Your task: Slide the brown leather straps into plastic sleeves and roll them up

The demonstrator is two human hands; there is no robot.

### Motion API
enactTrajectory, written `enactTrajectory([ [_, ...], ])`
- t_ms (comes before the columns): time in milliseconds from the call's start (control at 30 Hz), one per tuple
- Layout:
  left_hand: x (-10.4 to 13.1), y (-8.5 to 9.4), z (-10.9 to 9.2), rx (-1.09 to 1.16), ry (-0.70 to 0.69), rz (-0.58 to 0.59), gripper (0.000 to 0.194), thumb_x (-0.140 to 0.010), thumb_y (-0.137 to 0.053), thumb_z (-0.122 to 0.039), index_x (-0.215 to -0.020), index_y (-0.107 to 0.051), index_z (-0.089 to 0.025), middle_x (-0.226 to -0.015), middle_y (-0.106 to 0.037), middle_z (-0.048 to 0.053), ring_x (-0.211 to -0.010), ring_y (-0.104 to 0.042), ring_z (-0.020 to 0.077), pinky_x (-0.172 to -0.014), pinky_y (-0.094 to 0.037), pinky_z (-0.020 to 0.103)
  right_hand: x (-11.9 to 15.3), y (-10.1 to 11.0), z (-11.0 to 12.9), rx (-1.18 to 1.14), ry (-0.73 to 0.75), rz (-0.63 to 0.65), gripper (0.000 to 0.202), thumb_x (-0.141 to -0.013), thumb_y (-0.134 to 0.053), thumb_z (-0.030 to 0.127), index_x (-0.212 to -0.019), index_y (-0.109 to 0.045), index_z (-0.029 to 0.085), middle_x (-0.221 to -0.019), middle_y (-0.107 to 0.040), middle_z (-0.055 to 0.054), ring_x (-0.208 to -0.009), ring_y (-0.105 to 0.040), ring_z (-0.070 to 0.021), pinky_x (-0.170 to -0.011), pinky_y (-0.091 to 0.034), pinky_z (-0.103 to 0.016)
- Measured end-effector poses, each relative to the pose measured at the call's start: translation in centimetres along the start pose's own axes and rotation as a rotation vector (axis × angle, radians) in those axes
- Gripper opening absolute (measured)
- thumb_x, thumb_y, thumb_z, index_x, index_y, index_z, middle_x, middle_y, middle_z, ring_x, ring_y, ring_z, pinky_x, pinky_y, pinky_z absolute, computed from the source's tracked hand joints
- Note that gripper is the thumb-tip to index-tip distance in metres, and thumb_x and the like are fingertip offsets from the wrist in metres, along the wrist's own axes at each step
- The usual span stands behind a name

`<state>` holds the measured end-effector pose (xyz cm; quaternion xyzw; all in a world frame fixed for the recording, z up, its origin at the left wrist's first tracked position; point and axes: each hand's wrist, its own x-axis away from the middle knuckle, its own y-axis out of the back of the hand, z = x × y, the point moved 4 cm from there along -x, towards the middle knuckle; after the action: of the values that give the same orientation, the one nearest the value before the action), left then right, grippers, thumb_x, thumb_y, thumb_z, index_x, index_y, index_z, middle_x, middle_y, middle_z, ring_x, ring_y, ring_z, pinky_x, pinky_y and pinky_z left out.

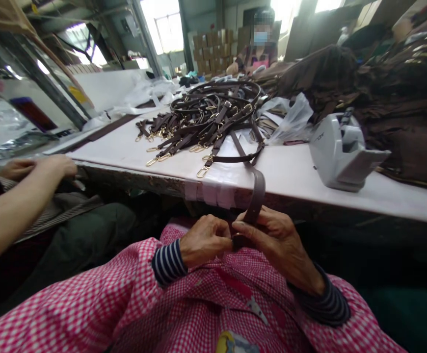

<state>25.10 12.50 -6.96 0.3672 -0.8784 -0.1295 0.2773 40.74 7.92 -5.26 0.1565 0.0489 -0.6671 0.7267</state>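
Observation:
A dark brown leather strap [257,192] loops up between my hands, in front of the table edge and over my lap. My right hand [278,240] is closed on it, the thumb pressed along the strap. My left hand [206,240] pinches the strap's lower end close beside the right hand; the exact part between its fingers is hidden. Beyond them on the table lies a heap of brown straps [206,117] with gold-coloured snap hooks. One gold hook [203,171] lies near the table's front edge.
A grey tape dispenser [340,152] stands to the right on the white table [118,152]. Clear plastic bags [290,117] lie behind the straps, and brown material [393,108] is piled at the right. A co-worker's arm [25,201] is at the left; another person [259,49] sits opposite.

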Motion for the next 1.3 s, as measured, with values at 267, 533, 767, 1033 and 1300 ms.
enactTrajectory([
  [267,-0.1,0.6,1.3,0.277,0.13,0.007,0.013,-0.059,-0.06,-0.028,-0.057,-0.061,-0.016,-0.046,-0.057,0.0,-0.041,-0.046,0.0099,-0.043,-0.033,0.021,0.8,-0.5,0.6,0.022,0.125,0.188,0.01,-0.098,-0.069,0.023,-0.095,-0.078,0.023,-0.092,-0.068,-0.002,-0.082,-0.066,-0.016,-0.073,-0.052,-0.025],
  [533,-0.3,0.6,1.2,0.107,0.039,0.011,0.017,-0.069,-0.063,-0.032,-0.063,-0.062,-0.017,-0.053,-0.058,-0.001,-0.048,-0.051,0.0126,-0.048,-0.037,0.023,0.0,-0.2,1.9,-0.052,0.061,0.385,0.017,-0.099,-0.067,0.03,-0.09,-0.079,0.021,-0.094,-0.068,-0.004,-0.087,-0.065,-0.0186,-0.076,-0.054,-0.028],
  [767,-0.1,0.8,0.0,-0.465,-0.113,-0.212,0.019,-0.08,-0.062,-0.028,-0.064,-0.059,-0.018,-0.06,-0.057,0.0,-0.058,-0.049,0.0147,-0.058,-0.026,0.028,1.0,-1.0,-1.6,-0.348,-0.188,0.049,0.011,-0.086,-0.081,0.03,-0.085,-0.076,0.02,-0.084,-0.067,-0.001,-0.08,-0.065,-0.0177,-0.073,-0.055,-0.028],
  [1033,0.0,-0.5,1.3,-0.454,-0.103,-0.214,0.026,-0.085,-0.059,-0.033,-0.063,-0.056,-0.019,-0.061,-0.057,0.001,-0.059,-0.05,0.0159,-0.059,-0.025,0.029,2.6,-2.2,-2.6,0.021,0.036,-0.217,0.009,-0.089,-0.074,0.017,-0.083,-0.077,0.023,-0.089,-0.067,-0.003,-0.082,-0.066,-0.0183,-0.076,-0.053,-0.028],
  [1300,0.2,-2.8,4.7,0.241,0.046,-0.356,0.012,-0.072,-0.059,-0.027,-0.063,-0.058,-0.018,-0.056,-0.06,0.0,-0.053,-0.051,0.0131,-0.051,-0.034,0.023,3.9,-2.0,-3.3,-0.007,-0.007,-0.32,0.007,-0.09,-0.075,0.017,-0.087,-0.072,0.023,-0.084,-0.068,0.001,-0.075,-0.066,-0.0164,-0.069,-0.054,-0.024],
])
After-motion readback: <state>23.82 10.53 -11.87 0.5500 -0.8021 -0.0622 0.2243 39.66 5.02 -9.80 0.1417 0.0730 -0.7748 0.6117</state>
